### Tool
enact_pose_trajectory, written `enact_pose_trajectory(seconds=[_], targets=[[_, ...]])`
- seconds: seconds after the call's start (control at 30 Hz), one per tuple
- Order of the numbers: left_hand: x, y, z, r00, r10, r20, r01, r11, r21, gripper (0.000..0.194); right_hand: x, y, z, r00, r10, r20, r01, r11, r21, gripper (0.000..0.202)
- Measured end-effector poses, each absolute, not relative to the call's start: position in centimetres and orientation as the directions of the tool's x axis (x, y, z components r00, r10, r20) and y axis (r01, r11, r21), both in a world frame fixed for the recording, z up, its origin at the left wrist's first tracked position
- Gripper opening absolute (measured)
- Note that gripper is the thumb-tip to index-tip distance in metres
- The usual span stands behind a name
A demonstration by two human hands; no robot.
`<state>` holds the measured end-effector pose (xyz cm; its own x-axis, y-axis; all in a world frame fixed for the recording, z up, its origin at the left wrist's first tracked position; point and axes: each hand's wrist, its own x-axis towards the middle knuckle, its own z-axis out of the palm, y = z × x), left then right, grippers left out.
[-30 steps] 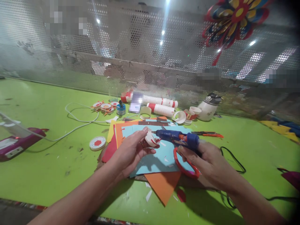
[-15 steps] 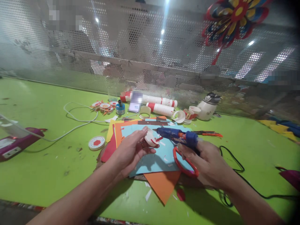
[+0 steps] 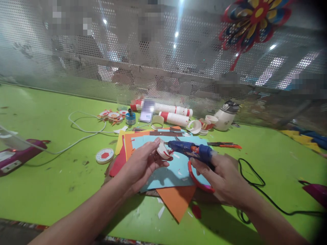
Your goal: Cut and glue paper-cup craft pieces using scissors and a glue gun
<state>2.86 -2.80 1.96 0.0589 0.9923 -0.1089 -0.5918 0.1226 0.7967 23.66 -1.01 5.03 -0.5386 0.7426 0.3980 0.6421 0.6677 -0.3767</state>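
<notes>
Between the thumb and fingers of my left hand (image 3: 148, 160) is a small white paper piece (image 3: 162, 150) with red strips. My right hand (image 3: 221, 175) is wrapped round a blue glue gun (image 3: 190, 149), whose nozzle points left at the white paper piece, very close to it. Beneath both hands lie light blue sheets (image 3: 176, 173) with small paper scraps on them. Red-handled scissors (image 3: 196, 178) rest there, partly hidden by my right hand and the glue gun.
Stacked paper cups (image 3: 176, 119), a phone (image 3: 146, 114), a blue bottle (image 3: 130, 117) and a white kettle-like container (image 3: 226, 115) stand at the back. A white disc (image 3: 105, 155) lies left, a purple power strip (image 3: 21, 156) farther left. A black cord (image 3: 270, 200) runs right.
My right hand has moved slightly left with the glue gun, bringing its nozzle closer to the white paper piece. My left hand has hardly moved.
</notes>
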Motion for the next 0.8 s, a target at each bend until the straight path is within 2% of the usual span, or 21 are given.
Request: enact_pose_trajectory(seconds=[0.37,0.6,0.7,0.8], targets=[[2.79,-2.80,1.95,0.059,0.991,-0.118,-0.596,0.130,0.792,0.018,23.50,-1.13,5.12,-0.568,0.732,0.376,0.583,0.680,-0.444,0.026],[2.85,-2.74,1.98,0.048,0.992,-0.116,-0.598,0.122,0.792,0.020,23.54,-1.15,4.94,-0.533,0.708,0.463,0.630,0.697,-0.342,0.028],[2.86,-2.72,2.05,0.052,0.991,-0.121,-0.598,0.129,0.791,0.021,23.50,-1.19,4.99,-0.536,0.716,0.446,0.617,0.693,-0.372,0.030],[2.84,-2.76,2.10,0.056,0.992,-0.117,-0.599,0.127,0.791,0.021,23.44,-1.23,5.05,-0.546,0.743,0.388,0.591,0.669,-0.451,0.026]])
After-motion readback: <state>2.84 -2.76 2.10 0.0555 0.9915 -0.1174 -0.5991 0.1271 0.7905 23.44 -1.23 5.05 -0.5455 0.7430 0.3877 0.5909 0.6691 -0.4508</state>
